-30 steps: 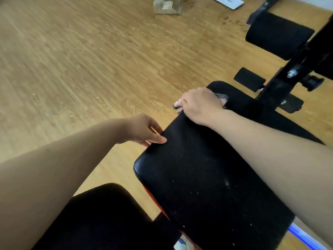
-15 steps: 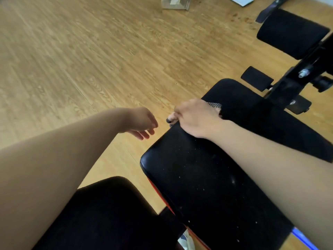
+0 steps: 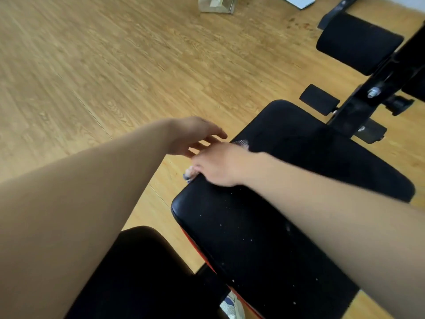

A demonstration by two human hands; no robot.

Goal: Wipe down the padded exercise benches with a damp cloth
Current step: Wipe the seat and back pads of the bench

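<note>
A black padded bench [image 3: 253, 238] runs from bottom right up to the middle, its surface speckled with white flecks. My right hand [image 3: 220, 164] lies on the bench's left edge and holds a cloth [image 3: 189, 173] under it; only small pale bits of the cloth stick out at the fingers and behind the hand. My left hand [image 3: 195, 137] hovers just left of the right hand with fingers straight and apart, holding nothing. Whether it touches the right hand I cannot tell.
A second black pad [image 3: 142, 272] sits at bottom centre. The black metal frame [image 3: 372, 93] with a foam roller [image 3: 358, 42] rises at the right. On the wooden floor [image 3: 115, 65] lie a clear box [image 3: 216, 4] and a paper [image 3: 299, 1]. A shoe [image 3: 232, 307] shows below the bench.
My right hand has slid with the cloth along the bench's left edge toward me. My left hand let go of the edge, lifted and now reaches toward the right hand.
</note>
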